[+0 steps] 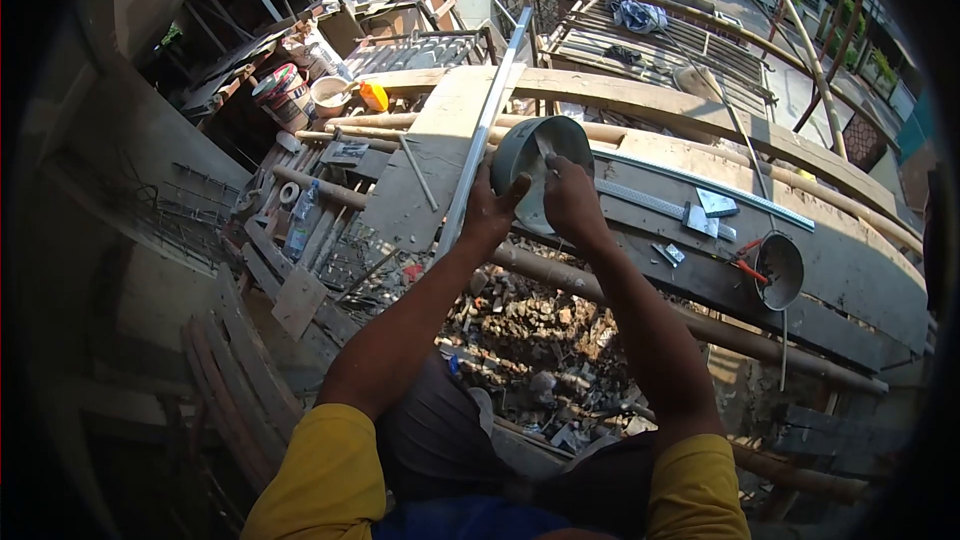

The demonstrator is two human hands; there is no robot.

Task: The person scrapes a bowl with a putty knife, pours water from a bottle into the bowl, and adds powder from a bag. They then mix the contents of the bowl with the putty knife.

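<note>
A round grey-green bowl (513,162) is tilted toward me above the planks, pale material smeared on its inside. My left hand (492,208) is closed on the near left side of the bowl, its thumb over the rim. In my right hand (573,202) is what looks like a putty knife (544,144), its flat blade pointing up inside the bowl; the fingers hide its handle. Just left of the bowl, a long metal straightedge (487,118) lies slantwise across the boards.
Planks (640,230) and bamboo poles (560,275) form a platform above rubble (540,330). At right are a second bowl (779,272) with a red-handled tool, a metal strip (700,186) and small metal plates (716,203). Paint buckets (283,98) and an orange container (374,96) stand upper left.
</note>
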